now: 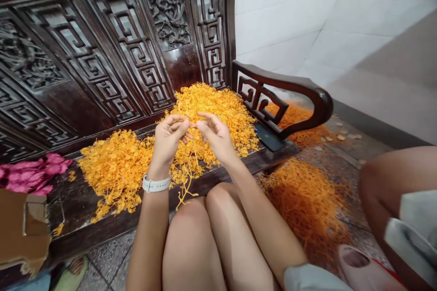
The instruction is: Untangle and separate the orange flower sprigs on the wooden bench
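Nearest us, above our 2 knees (205, 209), dangle the forked ends of 1 yellow strand (185, 194). Higher up, over the bench, our left hand (169, 138) and right hand (216, 138) both pinch its upper part, thumbs against fingers. We judge it feather-light, soft and limp, hardly slippery, its thin branches apt to snag or tear. We'd best take it by the plain stem, using 2 light fingertip pinches. Beyond lies the yellow heap (218, 104), against the carved backrest (184, 66).
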`<state>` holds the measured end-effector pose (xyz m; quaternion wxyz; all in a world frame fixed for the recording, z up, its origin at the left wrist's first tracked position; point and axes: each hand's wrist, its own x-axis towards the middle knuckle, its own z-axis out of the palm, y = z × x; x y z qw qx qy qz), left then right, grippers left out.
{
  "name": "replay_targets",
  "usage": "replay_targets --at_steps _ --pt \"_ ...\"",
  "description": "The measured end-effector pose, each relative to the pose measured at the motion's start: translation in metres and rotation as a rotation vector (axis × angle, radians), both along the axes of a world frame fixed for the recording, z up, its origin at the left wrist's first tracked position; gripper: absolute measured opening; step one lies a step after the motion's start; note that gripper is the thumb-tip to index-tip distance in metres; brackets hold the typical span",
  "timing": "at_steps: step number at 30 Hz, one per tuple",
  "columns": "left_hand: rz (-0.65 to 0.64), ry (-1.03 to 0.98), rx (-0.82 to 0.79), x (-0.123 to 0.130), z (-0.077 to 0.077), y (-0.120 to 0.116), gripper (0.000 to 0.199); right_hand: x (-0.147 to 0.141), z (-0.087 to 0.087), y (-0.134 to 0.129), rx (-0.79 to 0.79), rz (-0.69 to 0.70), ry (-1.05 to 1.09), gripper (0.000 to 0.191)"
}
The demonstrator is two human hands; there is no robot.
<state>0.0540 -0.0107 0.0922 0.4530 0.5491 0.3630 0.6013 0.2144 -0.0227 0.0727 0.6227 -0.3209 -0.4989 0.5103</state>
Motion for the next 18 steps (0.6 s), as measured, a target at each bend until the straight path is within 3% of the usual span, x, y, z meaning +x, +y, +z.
replay_targets --at_steps 6,9,12,14,16,18 --pt "-0.193 0.152 0.001 -0.001 0.003 -0.004 0.032 -0.002 -0.007 0.005 0.140 -0.060 -0.079 0.030" --pt "-0.196 0.196 0.028 -0.004 0.002 -0.005 0.036 0.002 -0.010 0.007 0.188 -0.054 -0.172 0.031" --pt "-0.105 0.244 0.077 -0.005 -0.002 -0.003 0.041 0.007 -0.009 0.006 0.255 0.021 -0.307 0.032" --pt "-0.021 0.274 0.130 -0.006 -0.007 0.001 0.044 0.011 -0.002 0.001 0.308 0.096 -0.412 0.031" --pt "0.091 0.274 0.182 -0.010 -0.013 0.007 0.046 0.015 0.010 -0.009 0.363 0.260 -0.436 0.029" --pt "0.277 0.222 0.203 -0.016 -0.019 0.015 0.048 0.019 0.024 -0.025 0.452 0.650 -0.374 0.023"
